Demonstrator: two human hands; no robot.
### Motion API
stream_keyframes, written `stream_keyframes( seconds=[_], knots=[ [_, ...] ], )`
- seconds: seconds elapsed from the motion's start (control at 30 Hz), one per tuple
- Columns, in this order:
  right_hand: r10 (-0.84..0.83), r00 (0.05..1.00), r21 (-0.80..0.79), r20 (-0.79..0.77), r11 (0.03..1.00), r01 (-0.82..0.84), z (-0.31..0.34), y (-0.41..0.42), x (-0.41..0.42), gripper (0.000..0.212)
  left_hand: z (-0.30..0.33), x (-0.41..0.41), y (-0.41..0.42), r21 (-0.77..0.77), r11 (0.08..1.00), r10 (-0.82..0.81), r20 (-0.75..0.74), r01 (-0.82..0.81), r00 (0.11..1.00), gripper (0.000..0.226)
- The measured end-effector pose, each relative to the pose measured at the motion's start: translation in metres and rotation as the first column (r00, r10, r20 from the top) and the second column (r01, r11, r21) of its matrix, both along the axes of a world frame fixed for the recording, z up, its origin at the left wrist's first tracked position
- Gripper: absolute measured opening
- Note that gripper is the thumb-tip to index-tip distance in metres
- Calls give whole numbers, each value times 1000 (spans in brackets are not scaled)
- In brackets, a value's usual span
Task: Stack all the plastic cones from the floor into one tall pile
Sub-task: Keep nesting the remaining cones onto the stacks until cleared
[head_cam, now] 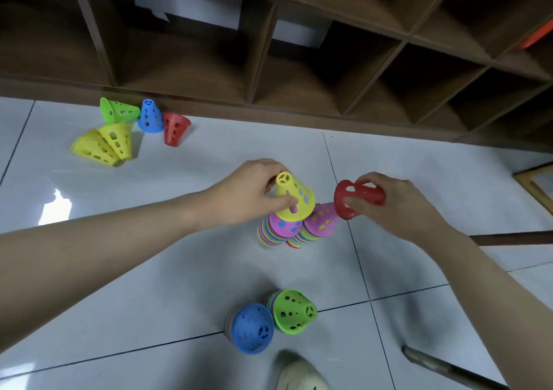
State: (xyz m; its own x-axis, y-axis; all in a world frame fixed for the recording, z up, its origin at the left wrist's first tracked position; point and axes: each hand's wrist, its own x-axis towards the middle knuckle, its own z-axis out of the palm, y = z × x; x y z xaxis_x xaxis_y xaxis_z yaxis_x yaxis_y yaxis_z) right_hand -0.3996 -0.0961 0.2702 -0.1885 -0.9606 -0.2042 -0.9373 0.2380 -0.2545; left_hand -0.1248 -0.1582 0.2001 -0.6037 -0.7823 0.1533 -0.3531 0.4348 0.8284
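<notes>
Head view: the left hand pinches a yellow perforated plastic cone atop the tall multicoloured cone pile on the white tiled floor. The right hand grips a red perforated plastic cone sideways just beside it, above a shorter pink-topped stack.

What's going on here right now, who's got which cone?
A person is stacking cones on the tiled floor. The left hand holds a yellow cone on top of the tall stack; the right hand grips a red cone beside it. A second pink-topped stack stands right beside the first. Two short stacks, blue-topped and green-topped, stand nearer the camera. Five loose cones lie by the shelf.
</notes>
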Motion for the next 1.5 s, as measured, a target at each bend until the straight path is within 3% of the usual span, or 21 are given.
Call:
stream_keyframes(
  seconds=[0.17,0.43,0.77,0.9,0.97,1.1,1.2,1.33,1.43,1.5],
  knots=[
    [61,997,-39,43,997,-59,-24,1,-1,36,-23,-25,-1,-35,990,-127,244,140,961,36],
    [161,984,13,80,987,-163,-63,1,2,47,-42,-36,1,46,991,-132,213,125,968,35],
    [202,970,66,135,975,-212,-85,-9,1,36,-57,-34,-4,52,991,-131,264,121,956,38],
    [225,970,191,91,952,-239,-76,-21,0,50,-61,-20,-9,128,982,-167,268,137,949,54],
    [248,965,219,87,940,-262,-64,-35,8,50,-66,0,-17,183,981,-121,291,69,949,66],
    [358,918,80,170,924,-374,-41,-71,46,41,-88,61,-48,186,969,58,468,-163,882,67],
    [427,883,12,194,899,-437,-38,-99,79,40,-110,116,-71,43,925,281,593,-378,755,60],
    [483,846,-91,226,875,-476,-56,-137,128,27,-129,184,-89,-177,805,540,614,-566,576,53],
    [418,811,-38,410,896,-443,-84,-164,167,15,-136,218,-92,-291,732,644,592,-616,485,54],
    [317,790,38,525,918,-394,-105,-180,189,18,-139,233,-93,-317,721,657,595,-616,463,66]
  ],
)
